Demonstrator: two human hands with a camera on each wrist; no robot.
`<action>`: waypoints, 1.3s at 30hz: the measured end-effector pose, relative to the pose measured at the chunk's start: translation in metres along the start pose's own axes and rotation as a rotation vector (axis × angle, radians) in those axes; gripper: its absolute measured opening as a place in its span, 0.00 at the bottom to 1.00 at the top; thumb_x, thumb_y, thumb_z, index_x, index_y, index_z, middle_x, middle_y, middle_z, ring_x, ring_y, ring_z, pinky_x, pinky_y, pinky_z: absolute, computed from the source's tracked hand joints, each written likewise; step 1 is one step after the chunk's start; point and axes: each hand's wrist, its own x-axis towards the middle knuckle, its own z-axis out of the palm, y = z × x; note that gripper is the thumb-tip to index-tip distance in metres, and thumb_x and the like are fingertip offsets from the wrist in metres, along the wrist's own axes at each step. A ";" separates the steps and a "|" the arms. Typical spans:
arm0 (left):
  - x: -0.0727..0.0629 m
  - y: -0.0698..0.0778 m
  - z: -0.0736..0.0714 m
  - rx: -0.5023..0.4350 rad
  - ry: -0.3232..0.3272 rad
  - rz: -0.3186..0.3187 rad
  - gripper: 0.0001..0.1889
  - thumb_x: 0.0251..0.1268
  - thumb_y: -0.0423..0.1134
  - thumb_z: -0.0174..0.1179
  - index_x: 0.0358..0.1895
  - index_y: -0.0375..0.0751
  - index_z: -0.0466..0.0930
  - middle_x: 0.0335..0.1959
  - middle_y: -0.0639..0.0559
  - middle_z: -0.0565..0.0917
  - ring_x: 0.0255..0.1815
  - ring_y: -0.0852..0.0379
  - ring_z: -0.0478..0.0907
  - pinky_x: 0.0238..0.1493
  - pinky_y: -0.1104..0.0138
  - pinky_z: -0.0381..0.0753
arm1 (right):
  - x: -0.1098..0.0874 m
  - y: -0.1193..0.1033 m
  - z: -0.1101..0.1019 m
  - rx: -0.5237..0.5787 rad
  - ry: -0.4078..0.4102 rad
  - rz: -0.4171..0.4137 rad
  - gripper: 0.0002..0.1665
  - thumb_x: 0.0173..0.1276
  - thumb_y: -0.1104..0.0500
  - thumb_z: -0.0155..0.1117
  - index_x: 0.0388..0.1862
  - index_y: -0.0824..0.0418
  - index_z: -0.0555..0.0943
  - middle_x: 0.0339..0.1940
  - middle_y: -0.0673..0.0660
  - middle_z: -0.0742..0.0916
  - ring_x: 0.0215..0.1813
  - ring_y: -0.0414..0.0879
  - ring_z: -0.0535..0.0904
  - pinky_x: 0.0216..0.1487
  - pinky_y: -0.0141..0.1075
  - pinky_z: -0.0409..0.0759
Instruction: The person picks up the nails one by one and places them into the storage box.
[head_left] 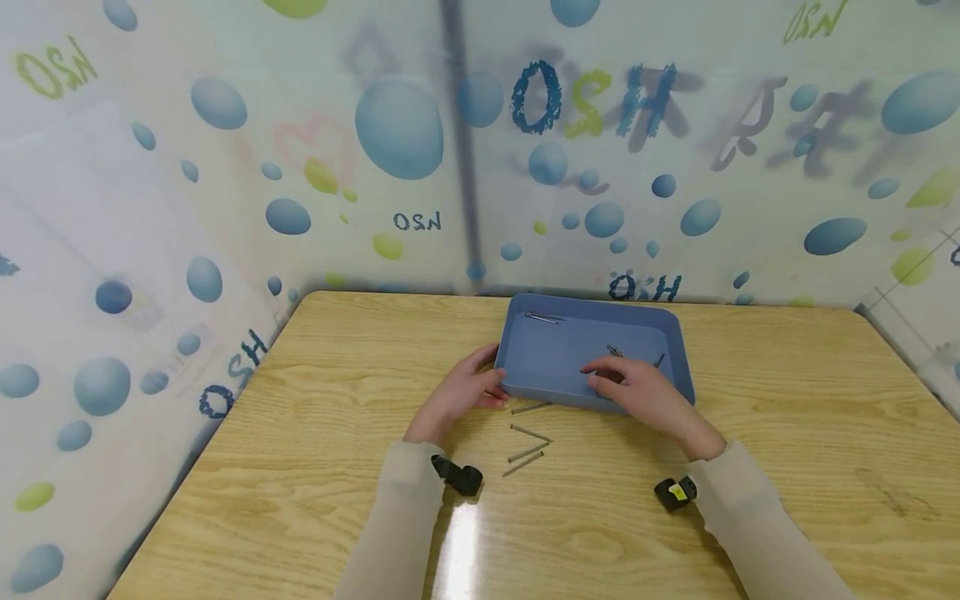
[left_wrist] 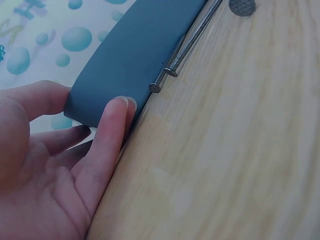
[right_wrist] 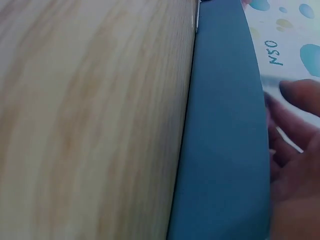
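A shallow blue tray (head_left: 555,350) lies on the table with several nails (head_left: 543,317) inside, in its far left part and towards its right. My left hand (head_left: 467,389) holds the tray's near left corner; the left wrist view shows fingers (left_wrist: 107,135) against the outer wall. My right hand (head_left: 637,390) hovers over the near right part of the tray, fingers bent and nothing visible between them. In the right wrist view the tray wall (right_wrist: 225,125) partly hides this blurred hand (right_wrist: 297,165). Several more nails (head_left: 525,457) lie on the table before the tray.
The wooden table (head_left: 315,467) reaches up to a patterned curtain (head_left: 322,167) behind and at the left. A black wrist camera (head_left: 459,477) sits on the left sleeve, and another camera (head_left: 677,493) on the right.
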 end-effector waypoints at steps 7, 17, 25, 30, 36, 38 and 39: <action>0.000 0.000 0.001 -0.006 0.002 0.008 0.29 0.64 0.35 0.49 0.68 0.46 0.53 0.58 0.46 0.68 0.30 0.50 0.78 0.33 0.62 0.81 | -0.002 -0.014 0.005 -0.051 0.018 -0.119 0.21 0.67 0.45 0.49 0.51 0.53 0.77 0.41 0.47 0.80 0.36 0.41 0.75 0.32 0.36 0.74; 0.001 -0.001 0.000 -0.024 -0.012 0.007 0.29 0.64 0.34 0.49 0.68 0.46 0.53 0.61 0.46 0.65 0.32 0.49 0.78 0.34 0.61 0.80 | -0.004 -0.037 0.023 -0.240 -0.077 -0.257 0.17 0.67 0.52 0.53 0.53 0.53 0.77 0.47 0.47 0.81 0.48 0.42 0.76 0.48 0.41 0.75; -0.010 0.015 0.001 -0.039 -0.057 -0.005 0.30 0.65 0.32 0.48 0.69 0.41 0.49 0.63 0.39 0.61 0.40 0.36 0.75 0.40 0.55 0.79 | -0.008 -0.046 0.038 -0.378 -0.242 -0.306 0.26 0.66 0.52 0.53 0.62 0.56 0.69 0.62 0.51 0.71 0.61 0.47 0.66 0.58 0.43 0.68; -0.016 0.021 0.002 -0.021 -0.061 0.000 0.30 0.65 0.33 0.47 0.69 0.40 0.48 0.66 0.41 0.58 0.42 0.34 0.73 0.42 0.54 0.77 | -0.009 -0.045 0.042 -0.381 -0.300 -0.282 0.30 0.65 0.50 0.54 0.66 0.54 0.64 0.67 0.52 0.64 0.65 0.46 0.60 0.60 0.42 0.65; -0.017 0.021 0.002 -0.026 -0.060 -0.001 0.30 0.66 0.33 0.47 0.69 0.40 0.48 0.64 0.40 0.59 0.43 0.33 0.72 0.44 0.53 0.77 | -0.011 -0.045 0.045 -0.403 -0.372 -0.225 0.31 0.66 0.49 0.53 0.66 0.53 0.63 0.69 0.53 0.59 0.67 0.47 0.55 0.62 0.43 0.61; -0.017 0.022 0.002 -0.027 -0.060 -0.006 0.30 0.66 0.33 0.47 0.69 0.40 0.48 0.64 0.39 0.60 0.43 0.33 0.72 0.44 0.53 0.76 | -0.012 -0.045 0.046 -0.428 -0.392 -0.215 0.31 0.65 0.50 0.54 0.66 0.54 0.63 0.70 0.54 0.58 0.68 0.48 0.53 0.63 0.43 0.60; -0.016 0.021 0.002 -0.029 -0.059 -0.007 0.30 0.66 0.33 0.47 0.69 0.40 0.48 0.63 0.38 0.61 0.43 0.33 0.72 0.44 0.53 0.76 | -0.013 -0.045 0.046 -0.443 -0.396 -0.213 0.31 0.65 0.49 0.54 0.66 0.54 0.63 0.70 0.54 0.58 0.68 0.48 0.53 0.63 0.43 0.60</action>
